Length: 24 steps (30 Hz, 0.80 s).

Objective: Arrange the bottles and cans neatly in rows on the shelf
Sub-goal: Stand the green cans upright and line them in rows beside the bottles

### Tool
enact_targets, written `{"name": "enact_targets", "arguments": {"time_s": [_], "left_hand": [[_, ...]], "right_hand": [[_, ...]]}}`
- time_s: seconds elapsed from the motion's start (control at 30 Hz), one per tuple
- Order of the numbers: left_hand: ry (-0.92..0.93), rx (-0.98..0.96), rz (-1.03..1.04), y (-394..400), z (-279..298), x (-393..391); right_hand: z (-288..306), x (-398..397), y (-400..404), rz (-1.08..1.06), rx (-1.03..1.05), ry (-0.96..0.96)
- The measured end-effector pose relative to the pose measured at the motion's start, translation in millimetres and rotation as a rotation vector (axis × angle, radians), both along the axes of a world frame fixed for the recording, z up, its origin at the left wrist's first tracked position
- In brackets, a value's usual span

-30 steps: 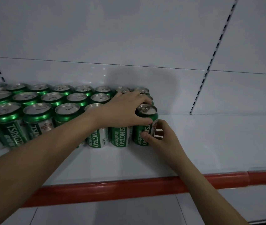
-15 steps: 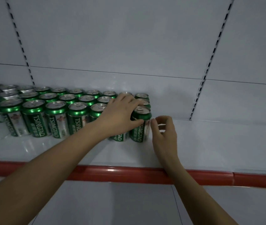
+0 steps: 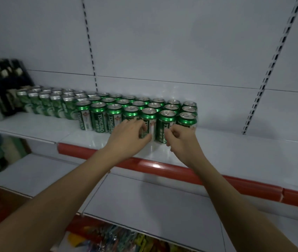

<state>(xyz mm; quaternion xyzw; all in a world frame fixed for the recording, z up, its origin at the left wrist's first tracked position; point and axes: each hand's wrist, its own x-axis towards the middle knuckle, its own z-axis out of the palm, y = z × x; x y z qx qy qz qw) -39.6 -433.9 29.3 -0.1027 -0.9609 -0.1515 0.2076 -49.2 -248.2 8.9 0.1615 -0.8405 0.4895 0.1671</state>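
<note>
Head view: white shelf with a red front strip, green Tsingtao cans standing upright in three rows, front row near the edge side, back row against the rear panel. Further left, a block of paler green cans, also in rows, touching the Tsingtao block. Left hand sits in front of the front row, fingers curled near the fourth and fifth cans from the left (contact unclear, motion blur, cannot tell if it grips one). Right hand just in front of the two rightmost front cans, fingers loosely curled, thumb and forefinger close together, nothing visibly held. Rightmost front can upright, in line with its row. Shelf to the right of the cans is bare white. Dark crate-like thing far left. Lower shelf white; colourful packets below it.
</note>
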Motion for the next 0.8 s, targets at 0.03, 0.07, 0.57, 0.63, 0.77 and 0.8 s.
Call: {"name": "enact_targets", "arguments": {"time_s": [0.03,0.07,0.57,0.63,0.77,0.8], "left_hand": [[-0.021,0.008,0.019,-10,-1,6],[-0.037,0.017,0.037,-20,-1,11],[-0.131,0.078,0.31,-235,-3,67],[-0.132,0.084,0.325,-273,-3,74],[-0.119,0.111,0.351,-348,0,85],[-0.117,0.122,0.358,-365,1,88]], "right_hand": [[1,4,-10,0.028,0.012,-0.02],[2,7,-20,0.053,0.037,-0.04],[27,27,-255,0.311,0.437,-0.038],[28,31,-296,0.338,0.443,-0.036],[31,36,-376,0.387,0.434,-0.054],[32,37,-395,0.398,0.444,-0.053]]}}
